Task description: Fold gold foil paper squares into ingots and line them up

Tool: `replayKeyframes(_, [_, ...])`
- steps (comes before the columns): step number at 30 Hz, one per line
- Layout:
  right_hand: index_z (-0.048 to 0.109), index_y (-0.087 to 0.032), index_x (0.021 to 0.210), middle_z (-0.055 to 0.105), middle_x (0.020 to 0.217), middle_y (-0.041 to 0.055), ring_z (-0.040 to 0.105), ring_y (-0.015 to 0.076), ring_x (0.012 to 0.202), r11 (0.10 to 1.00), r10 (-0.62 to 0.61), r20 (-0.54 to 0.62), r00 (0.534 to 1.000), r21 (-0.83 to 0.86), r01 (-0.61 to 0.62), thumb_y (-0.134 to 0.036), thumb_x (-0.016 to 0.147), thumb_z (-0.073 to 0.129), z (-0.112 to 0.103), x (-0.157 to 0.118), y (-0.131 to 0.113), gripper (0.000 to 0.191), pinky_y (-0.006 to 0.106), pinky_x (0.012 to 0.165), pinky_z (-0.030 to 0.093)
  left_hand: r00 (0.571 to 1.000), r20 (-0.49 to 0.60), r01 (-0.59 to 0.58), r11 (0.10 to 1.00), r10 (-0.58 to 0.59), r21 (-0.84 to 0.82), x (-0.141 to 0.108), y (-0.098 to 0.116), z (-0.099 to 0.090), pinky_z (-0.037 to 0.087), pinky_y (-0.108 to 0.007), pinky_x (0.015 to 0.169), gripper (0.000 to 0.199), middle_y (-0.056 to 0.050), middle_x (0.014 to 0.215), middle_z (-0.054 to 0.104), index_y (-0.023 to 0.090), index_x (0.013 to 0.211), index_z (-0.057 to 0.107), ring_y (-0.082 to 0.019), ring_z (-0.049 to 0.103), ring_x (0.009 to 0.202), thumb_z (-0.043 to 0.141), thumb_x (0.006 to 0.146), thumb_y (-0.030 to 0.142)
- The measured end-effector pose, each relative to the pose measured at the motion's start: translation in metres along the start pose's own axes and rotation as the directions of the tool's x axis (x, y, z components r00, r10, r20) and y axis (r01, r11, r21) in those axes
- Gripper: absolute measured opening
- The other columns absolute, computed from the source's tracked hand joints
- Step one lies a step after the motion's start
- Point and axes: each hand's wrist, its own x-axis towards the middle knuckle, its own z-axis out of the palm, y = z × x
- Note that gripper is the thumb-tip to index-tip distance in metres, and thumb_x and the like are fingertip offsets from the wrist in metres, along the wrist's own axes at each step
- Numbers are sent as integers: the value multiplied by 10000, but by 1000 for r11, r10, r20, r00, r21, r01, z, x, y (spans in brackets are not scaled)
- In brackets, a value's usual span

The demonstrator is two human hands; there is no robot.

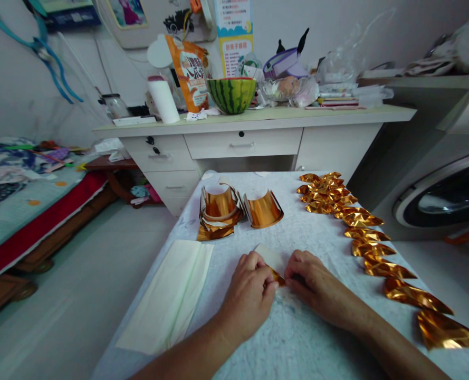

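Observation:
A small sheet with a gold foil side point(278, 278) and a pale side lies between my two hands, low in the middle of the view. The fingers of my left hand point(252, 287) are bent and closed on its left part. At its right end, my right hand point(311, 279) pinches the foil with thumb and fingers. Curved gold foil sheets stand in a stack point(220, 208) and a smaller pile point(264, 210) beyond my hands. Folded gold foil pieces point(366, 232) form a long row on the right. Pale paper point(166, 298) lies left of my left hand.
The cloth-covered table point(226, 359) reaches toward a white desk point(214, 142), which bears half a watermelon point(232, 95), an orange bag point(189, 74) and plastic bags. A washing machine point(451, 158) stands at the right, a bed point(32, 206) at the left.

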Motion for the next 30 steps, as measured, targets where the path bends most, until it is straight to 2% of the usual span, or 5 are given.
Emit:
replayKeyframes(12, [614, -189, 726, 583, 823, 57, 529, 207, 799, 984, 124, -83, 989, -116, -133, -188, 855, 552, 10, 4, -5, 143, 336, 722, 396, 999, 0, 50, 992, -51, 114, 1, 2, 4, 430, -372, 837, 137, -39, 914, 512, 183, 709, 550, -216, 490, 932, 556, 806, 87])
replayKeyframes(30, [644, -187, 712, 597, 820, 62, 534, 206, 796, 971, 171, -115, 978, -150, -188, -143, 807, 574, 14, 6, -5, 126, 335, 723, 391, 999, -20, 52, 993, -50, 110, 3, -1, 6, 428, -352, 812, 174, -34, 883, 502, 190, 667, 506, -210, 490, 908, 541, 752, 42])
